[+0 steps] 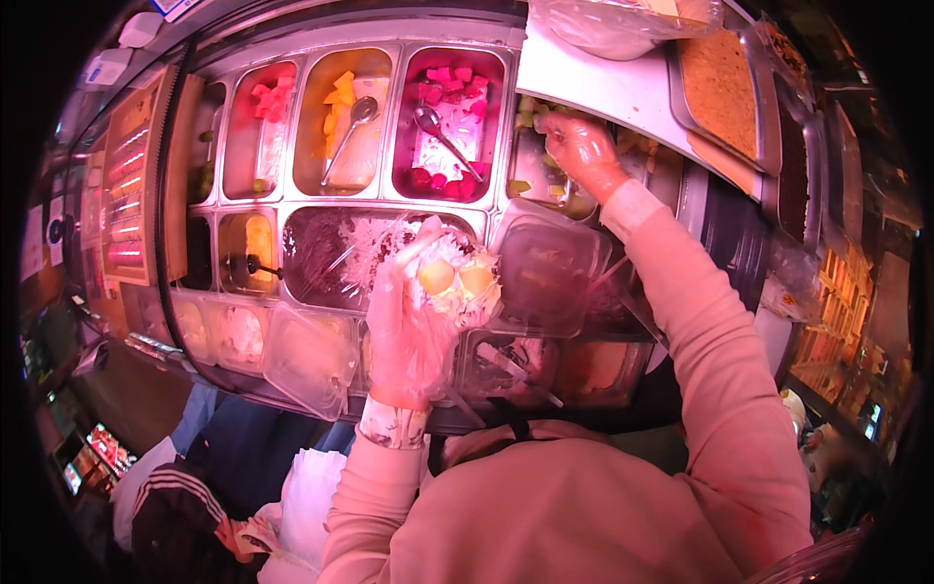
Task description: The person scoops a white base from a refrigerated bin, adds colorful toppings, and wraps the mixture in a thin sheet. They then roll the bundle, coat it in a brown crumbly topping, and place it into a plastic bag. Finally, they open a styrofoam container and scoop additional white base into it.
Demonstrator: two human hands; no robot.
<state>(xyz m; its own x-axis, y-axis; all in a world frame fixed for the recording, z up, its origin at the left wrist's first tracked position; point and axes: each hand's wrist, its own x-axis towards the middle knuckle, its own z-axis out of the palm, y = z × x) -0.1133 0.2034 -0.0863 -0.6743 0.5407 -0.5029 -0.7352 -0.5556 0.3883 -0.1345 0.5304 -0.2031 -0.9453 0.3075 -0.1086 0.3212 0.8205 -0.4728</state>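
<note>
My left hand (413,336), in a clear plastic glove, is closed round a handful of food (455,292) with pale, dark-flecked shreds and two round yellow pieces on top. It is over the front edge of a wide metal pan (321,248) holding dark and whitish food. To the right, my gloved right hand (584,151) reaches into a metal pan (530,161) with green fruit chunks. Its fingers are pinched together; what they hold, if anything, I cannot make out. A clear plastic lid (553,268) lies in front of that pan.
Pans of dark pink cubes (452,127), yellow fruit (341,127) and red fruit (263,131) line the back; two contain spoons. A tray of brown crumbs (722,92) stands at the far right. Another person's dark sleeve (185,511) shows at lower left.
</note>
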